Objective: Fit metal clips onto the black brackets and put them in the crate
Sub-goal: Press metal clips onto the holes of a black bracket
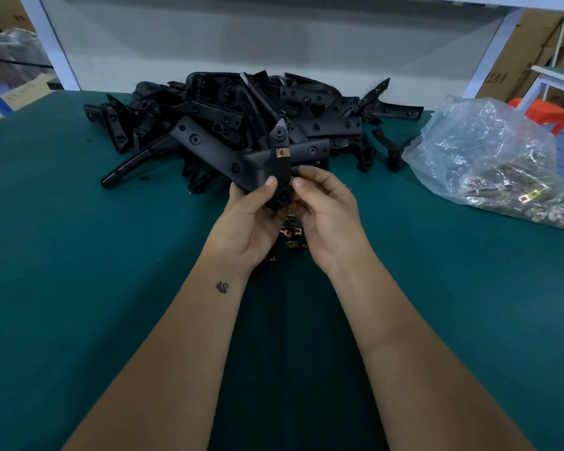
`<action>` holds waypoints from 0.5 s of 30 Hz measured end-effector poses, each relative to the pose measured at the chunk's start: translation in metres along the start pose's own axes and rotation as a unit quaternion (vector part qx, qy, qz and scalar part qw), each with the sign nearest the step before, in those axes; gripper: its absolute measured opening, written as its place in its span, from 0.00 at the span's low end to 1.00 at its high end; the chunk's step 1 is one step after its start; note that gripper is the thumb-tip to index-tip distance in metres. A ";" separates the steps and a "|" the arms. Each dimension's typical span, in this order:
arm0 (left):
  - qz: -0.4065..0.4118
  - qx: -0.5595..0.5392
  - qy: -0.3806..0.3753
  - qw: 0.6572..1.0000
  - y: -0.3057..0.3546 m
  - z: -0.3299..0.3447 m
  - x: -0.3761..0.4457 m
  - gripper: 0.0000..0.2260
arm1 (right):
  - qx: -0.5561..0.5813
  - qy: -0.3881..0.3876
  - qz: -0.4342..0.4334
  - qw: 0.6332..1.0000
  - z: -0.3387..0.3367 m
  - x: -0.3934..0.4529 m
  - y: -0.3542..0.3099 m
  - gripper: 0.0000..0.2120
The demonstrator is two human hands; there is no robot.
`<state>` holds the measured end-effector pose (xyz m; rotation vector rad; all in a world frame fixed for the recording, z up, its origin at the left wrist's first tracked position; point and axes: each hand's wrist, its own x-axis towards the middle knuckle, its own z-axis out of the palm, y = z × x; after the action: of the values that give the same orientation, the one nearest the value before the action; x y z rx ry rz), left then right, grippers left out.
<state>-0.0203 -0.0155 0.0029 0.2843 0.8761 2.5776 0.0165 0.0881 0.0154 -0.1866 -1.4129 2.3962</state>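
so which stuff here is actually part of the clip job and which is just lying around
Part of the job:
- held bracket, in left hand
- clip, pinched by right hand
- fitted clip
- bracket pile
- loose clips
- bag of clips

Lying about:
- cardboard boxes
- orange stool

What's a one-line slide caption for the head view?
Left hand holds a black bracket while the right hand presses on a metal clip.

Two bare forearms are showing, with no sleeves reaching into view. The left hand (pixel 248 222) and right hand (pixel 326 219) are wearing no gloves, rings or watch. The left forearm is carrying a small dark tattoo (pixel 222 287), swan-like in shape, just near of the wrist.
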 end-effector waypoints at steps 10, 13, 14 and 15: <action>-0.006 0.066 0.025 0.997 0.001 -0.002 0.000 0.18 | -0.090 -0.003 -0.011 0.996 -0.009 0.004 -0.005 0.10; 0.003 0.069 0.007 0.998 0.001 -0.001 -0.001 0.17 | -0.079 -0.008 -0.007 0.997 -0.009 0.003 -0.006 0.10; 0.001 0.072 0.004 0.997 0.001 -0.001 -0.001 0.17 | -0.075 -0.006 -0.010 0.997 -0.009 0.003 -0.007 0.10; -0.001 0.075 0.001 0.997 0.001 0.000 -0.002 0.17 | -0.075 -0.005 -0.014 0.997 -0.010 0.002 -0.007 0.10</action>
<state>-0.0191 -0.0169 0.0031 0.3232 1.0727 2.5134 0.0186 0.1000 0.0170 -0.1917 -1.5907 2.2713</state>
